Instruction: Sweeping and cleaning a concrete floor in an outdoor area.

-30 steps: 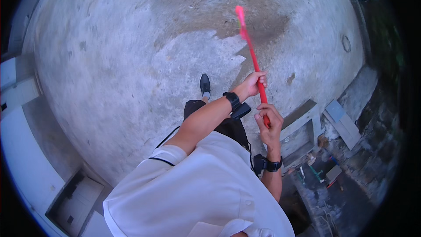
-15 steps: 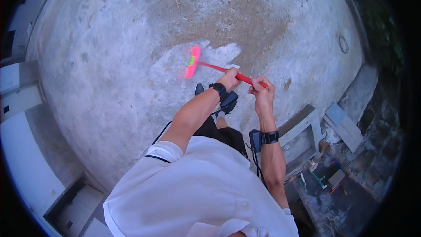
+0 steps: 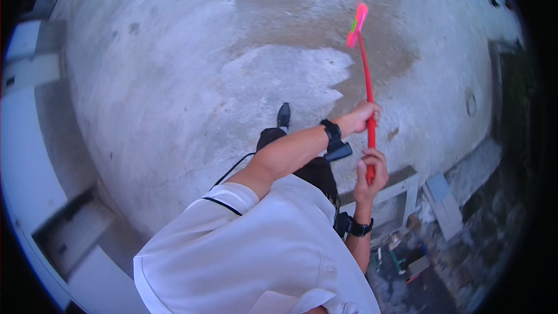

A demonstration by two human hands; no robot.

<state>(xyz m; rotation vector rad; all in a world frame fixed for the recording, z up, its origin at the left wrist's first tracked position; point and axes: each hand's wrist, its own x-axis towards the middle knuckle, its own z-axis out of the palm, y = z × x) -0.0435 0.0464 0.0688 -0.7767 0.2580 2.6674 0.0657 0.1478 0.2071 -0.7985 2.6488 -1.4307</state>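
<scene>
Out right swung the pink brush head [image 3: 357, 23]! Left hand [image 3: 361, 116] and right hand [image 3: 373, 172] had fingers [image 3: 375, 154] clenched round its red handle [image 3: 367, 70]. Pale patch [image 3: 285, 72] bared, brown dirt [image 3: 390, 52] remained.

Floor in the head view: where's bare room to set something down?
Widest: floor between the white structure at left and the shoe. Also the pale patch ahead of the shoe, left of the broom. Crowded: lower right, where a board and small items sit near the concrete frame.

Fingers [image 3: 378, 160] partly hide the red handle [image 3: 367, 70]; the shirt [image 3: 250, 250] is cropped below.
</scene>
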